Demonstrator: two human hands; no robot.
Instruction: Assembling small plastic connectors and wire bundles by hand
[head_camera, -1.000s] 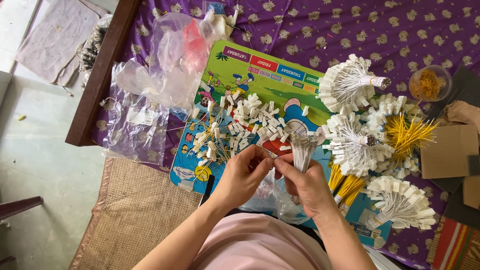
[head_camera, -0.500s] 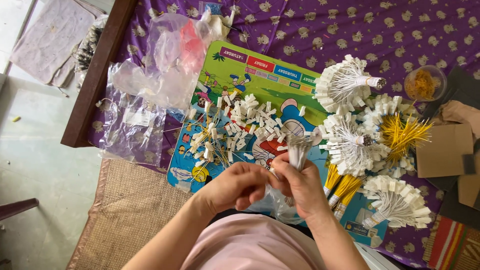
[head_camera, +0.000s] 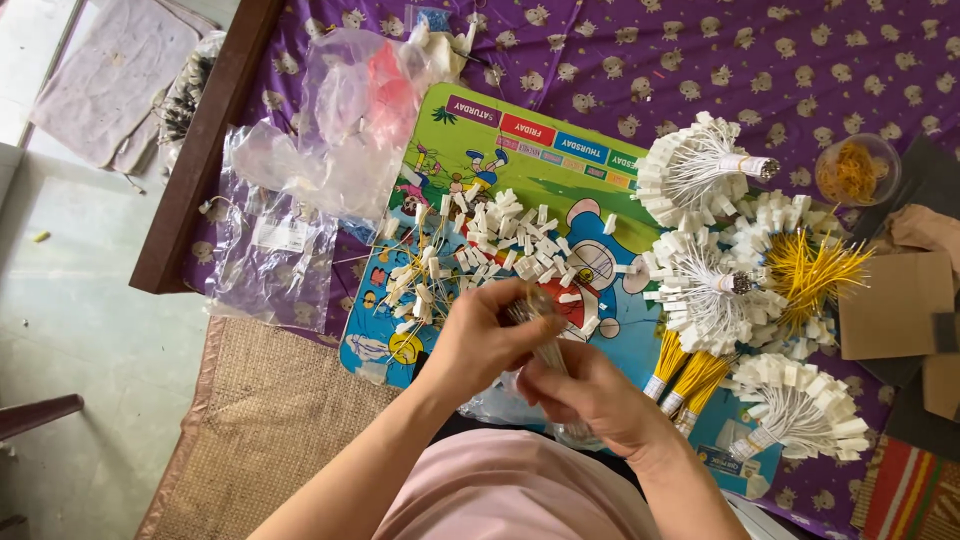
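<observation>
My left hand (head_camera: 487, 337) and my right hand (head_camera: 590, 398) meet over the near edge of a colourful cartoon board (head_camera: 520, 165). Both pinch a small bunch of thin pale strings (head_camera: 535, 325) between the fingers. Just beyond the hands, a loose pile of small white tags (head_camera: 500, 245) with yellowish strings lies on the board. To the right lie tied bundles of white tags (head_camera: 700, 170) and yellow strings (head_camera: 805, 270).
Crumpled clear plastic bags (head_camera: 330, 150) lie left of the board on a purple patterned cloth (head_camera: 760, 60). A small bowl of orange bits (head_camera: 850, 170) and brown cardboard (head_camera: 895, 305) sit at the right. A wooden bed edge (head_camera: 205, 150) and woven mat (head_camera: 265, 420) lie left.
My hands have drawn closer together and nearer to me, closing around the bunch of strings. The view has shifted slightly.
</observation>
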